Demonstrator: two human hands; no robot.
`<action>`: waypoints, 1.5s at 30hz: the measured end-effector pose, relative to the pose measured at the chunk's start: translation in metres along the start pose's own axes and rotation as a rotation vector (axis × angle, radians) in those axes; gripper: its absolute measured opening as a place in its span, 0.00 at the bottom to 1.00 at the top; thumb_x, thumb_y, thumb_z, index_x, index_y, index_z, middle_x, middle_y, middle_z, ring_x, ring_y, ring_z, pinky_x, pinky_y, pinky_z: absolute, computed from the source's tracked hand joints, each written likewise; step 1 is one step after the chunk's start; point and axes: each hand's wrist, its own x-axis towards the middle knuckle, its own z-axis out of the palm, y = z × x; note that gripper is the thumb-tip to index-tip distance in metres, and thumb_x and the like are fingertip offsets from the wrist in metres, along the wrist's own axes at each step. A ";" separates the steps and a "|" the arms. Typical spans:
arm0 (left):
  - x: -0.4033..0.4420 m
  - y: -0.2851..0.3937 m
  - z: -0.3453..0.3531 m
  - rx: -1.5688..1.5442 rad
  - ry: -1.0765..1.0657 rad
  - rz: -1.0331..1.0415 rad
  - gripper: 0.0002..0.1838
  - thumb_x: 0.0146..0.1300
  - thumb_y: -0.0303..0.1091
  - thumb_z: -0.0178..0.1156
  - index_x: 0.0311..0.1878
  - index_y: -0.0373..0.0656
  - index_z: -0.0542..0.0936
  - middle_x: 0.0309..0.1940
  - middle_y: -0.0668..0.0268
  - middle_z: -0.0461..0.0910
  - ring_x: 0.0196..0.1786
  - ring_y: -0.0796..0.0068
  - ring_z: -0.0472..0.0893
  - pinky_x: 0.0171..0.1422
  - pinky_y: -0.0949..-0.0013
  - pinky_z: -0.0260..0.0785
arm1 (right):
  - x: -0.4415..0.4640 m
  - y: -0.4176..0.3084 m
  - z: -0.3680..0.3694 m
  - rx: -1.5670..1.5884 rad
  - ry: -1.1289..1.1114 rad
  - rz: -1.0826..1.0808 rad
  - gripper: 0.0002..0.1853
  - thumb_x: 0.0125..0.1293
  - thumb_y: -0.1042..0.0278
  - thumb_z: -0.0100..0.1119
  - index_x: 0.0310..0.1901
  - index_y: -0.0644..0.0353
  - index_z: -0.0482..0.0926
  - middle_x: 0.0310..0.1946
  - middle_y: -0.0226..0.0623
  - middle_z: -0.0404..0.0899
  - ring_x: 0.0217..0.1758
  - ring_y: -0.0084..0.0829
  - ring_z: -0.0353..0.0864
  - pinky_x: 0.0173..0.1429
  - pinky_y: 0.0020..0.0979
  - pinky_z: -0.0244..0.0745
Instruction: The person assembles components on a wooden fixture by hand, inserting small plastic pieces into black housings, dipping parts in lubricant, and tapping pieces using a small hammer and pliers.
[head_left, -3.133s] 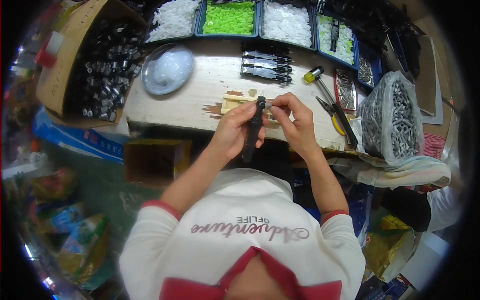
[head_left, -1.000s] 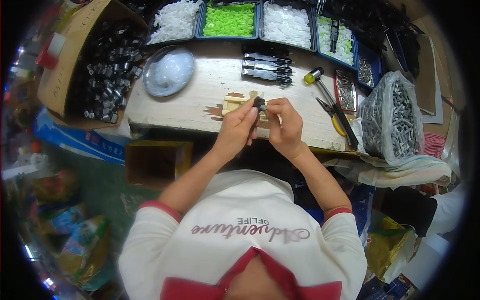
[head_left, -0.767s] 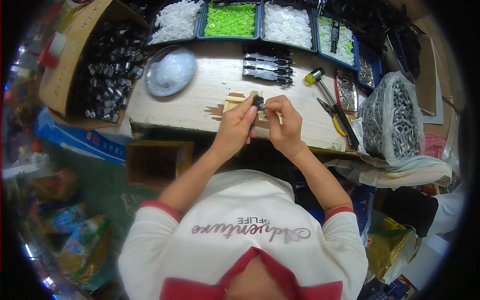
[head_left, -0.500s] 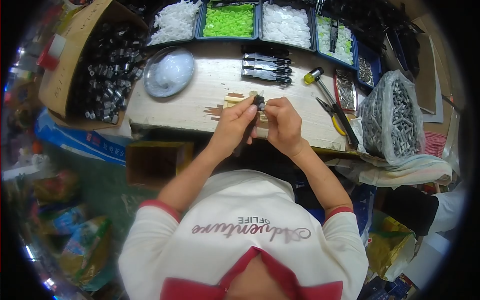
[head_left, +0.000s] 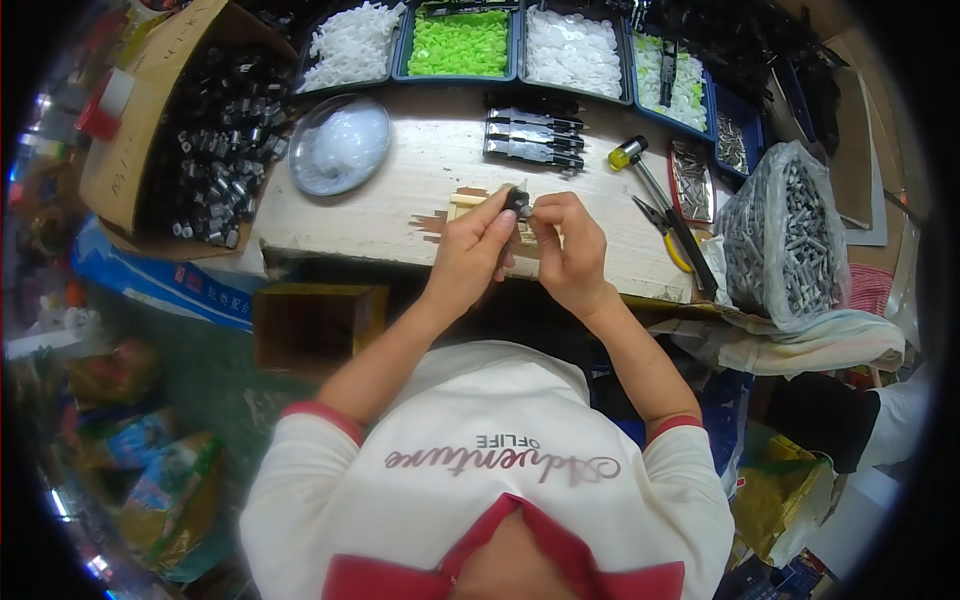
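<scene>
My left hand (head_left: pixel 468 250) is closed around a small dark part (head_left: pixel 516 199), whose black end sticks out past the thumb and forefinger. The rest of that part is hidden by the fingers. Against its right side, my right hand (head_left: pixel 574 248) pinches at a small greyish piece (head_left: pixel 526 211) with thumb and forefinger; its exact kind is too small to make out. Both hands are over the front edge of the bench, close to a small yellowish wooden block (head_left: pixel 463 203). Beyond them, several black parts with silvery faces (head_left: pixel 533 138) lie in a stack.
A dish of whitish paste (head_left: pixel 340 145) and a carton of black and metal pieces (head_left: pixel 225 150) stand left. Trays of white and green plastic pieces (head_left: pixel 458 42) line the back. A hammer (head_left: pixel 655 185), pliers (head_left: pixel 665 235) and a bag of metal pins (head_left: pixel 785 240) lie right.
My left hand has turned slightly, and the dark length seen below its fingers earlier is now mostly hidden. The right hand keeps its pinch with a small shift.
</scene>
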 end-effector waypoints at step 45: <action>-0.007 -0.004 0.002 0.164 -0.041 0.069 0.20 0.70 0.34 0.44 0.62 0.39 0.66 0.22 0.73 0.69 0.20 0.88 0.67 0.20 0.84 0.61 | -0.001 -0.003 0.000 -0.011 0.017 -0.058 0.14 0.44 0.92 0.52 0.31 0.65 0.68 0.27 0.43 0.72 0.24 0.40 0.72 0.27 0.30 0.68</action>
